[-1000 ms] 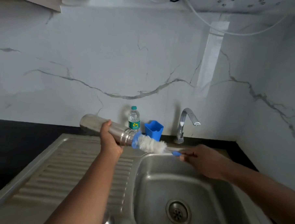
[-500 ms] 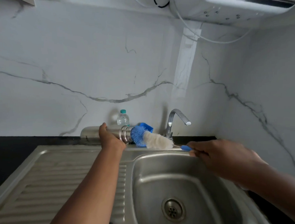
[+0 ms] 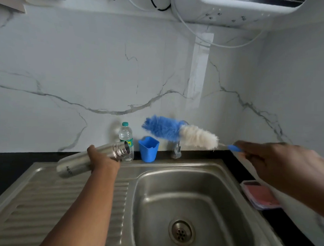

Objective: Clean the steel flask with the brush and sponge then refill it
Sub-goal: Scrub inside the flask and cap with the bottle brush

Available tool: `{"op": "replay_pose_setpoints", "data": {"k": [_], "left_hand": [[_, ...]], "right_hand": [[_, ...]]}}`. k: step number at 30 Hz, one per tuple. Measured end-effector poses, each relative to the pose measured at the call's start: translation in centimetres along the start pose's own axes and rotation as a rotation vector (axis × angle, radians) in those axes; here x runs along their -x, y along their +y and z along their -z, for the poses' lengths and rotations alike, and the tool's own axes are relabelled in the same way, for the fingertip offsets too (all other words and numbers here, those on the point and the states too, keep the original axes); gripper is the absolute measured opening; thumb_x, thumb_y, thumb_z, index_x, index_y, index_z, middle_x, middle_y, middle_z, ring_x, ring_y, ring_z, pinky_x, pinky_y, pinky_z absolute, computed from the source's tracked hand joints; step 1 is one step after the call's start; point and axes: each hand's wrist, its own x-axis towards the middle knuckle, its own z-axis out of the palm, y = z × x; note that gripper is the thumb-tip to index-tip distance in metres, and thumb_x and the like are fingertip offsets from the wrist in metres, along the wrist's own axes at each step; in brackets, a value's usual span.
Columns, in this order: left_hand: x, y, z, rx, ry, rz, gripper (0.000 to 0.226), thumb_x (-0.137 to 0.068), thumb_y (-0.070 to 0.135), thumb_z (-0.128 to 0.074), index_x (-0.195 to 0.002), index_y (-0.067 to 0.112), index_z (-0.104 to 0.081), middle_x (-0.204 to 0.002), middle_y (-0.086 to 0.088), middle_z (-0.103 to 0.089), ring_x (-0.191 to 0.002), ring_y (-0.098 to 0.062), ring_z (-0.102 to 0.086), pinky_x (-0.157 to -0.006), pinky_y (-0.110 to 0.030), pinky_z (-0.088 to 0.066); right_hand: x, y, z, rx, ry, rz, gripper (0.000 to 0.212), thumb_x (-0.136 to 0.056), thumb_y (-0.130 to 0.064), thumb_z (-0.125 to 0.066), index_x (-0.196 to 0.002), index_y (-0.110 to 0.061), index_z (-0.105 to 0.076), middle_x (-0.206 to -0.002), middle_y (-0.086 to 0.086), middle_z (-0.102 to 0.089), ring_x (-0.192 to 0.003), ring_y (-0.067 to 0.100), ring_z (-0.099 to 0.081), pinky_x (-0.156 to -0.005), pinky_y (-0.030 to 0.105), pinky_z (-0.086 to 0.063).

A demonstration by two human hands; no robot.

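Left hand [image 3: 100,160] grips the tilted steel flask [image 3: 92,159], mouth aimed right; right hand [image 3: 278,163] pinches the blue-and-white bristle brush [image 3: 181,133], right of that mouth.

White marble-veined wall [image 3: 104,64] at 12, black countertop [image 3: 7,164] at 9, steel sink [image 3: 220,181] at 6, white appliance [image 3: 236,7] with cables at 1.

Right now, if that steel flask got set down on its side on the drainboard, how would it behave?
The flask would probably roll: it looks round and smooth. The ridges on the drainboard might check it. It may be slippery, since the steel is polished. The left hand holds it tilted with its mouth open, so any water inside could spill.
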Motion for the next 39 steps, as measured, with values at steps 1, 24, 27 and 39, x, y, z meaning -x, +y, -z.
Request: {"op": "replay_pose_setpoints", "data": {"k": [1, 24, 27, 39], "left_hand": [[0.1, -0.6, 0.1, -0.015, -0.032, 0.014, 0.054, -0.077, 0.053, -0.065, -0.121, 0.023, -0.055, -0.111, 0.003, -0.069, -0.088, -0.018, -0.069, -0.062, -0.034, -0.052], [5.6, -10.0, 1.3, -0.106, -0.262, 0.018, 0.03, -0.088, 0.038, -0.059, -0.1, 0.011, -0.06, -0.091, -0.011, -0.069, -0.085, -0.031, -0.069, -0.071, -0.047, -0.057], [5.6, -9.7, 1.4, -0.077, -0.362, -0.003, 0.041, -0.091, 0.047, -0.052, -0.111, 0.012, -0.062, -0.106, -0.013, -0.069, -0.1, -0.034, -0.068, -0.076, -0.048, -0.057], [4.8, -7.7, 1.8, -0.106, -0.516, 0.013, 0.049, -0.09, 0.053, -0.05, -0.111, 0.013, -0.066, -0.099, -0.013, -0.073, -0.086, -0.034, -0.074, -0.084, -0.046, -0.054]], "right_hand": [[-0.5, 0.3, -0.1, -0.025, -0.012, -0.01, 0.04, -0.088, -0.065, -0.021, -0.126, -0.073, -0.028, -0.129, -0.016, -0.061, -0.107, 0.019, -0.064, -0.07, 0.026, -0.048], [-5.8, 7.4, -11.3, -0.32, -0.214, 0.312, 0.034, -0.097, -0.047, -0.042, -0.126, -0.066, -0.043, -0.123, -0.019, -0.064, -0.105, 0.011, -0.062, -0.072, 0.022, -0.041], [-5.0, 7.1, -11.1, -0.312, -0.221, 0.349, 0.033, -0.096, -0.05, -0.042, -0.125, -0.066, -0.043, -0.118, -0.016, -0.065, -0.104, 0.012, -0.063, -0.071, 0.021, -0.039], [-1.9, 4.6, -9.7, -0.339, -0.233, 0.309, 0.032, -0.098, -0.049, -0.04, -0.128, -0.059, -0.047, -0.112, -0.013, -0.067, -0.101, 0.014, -0.062, -0.069, 0.022, -0.037]]}}
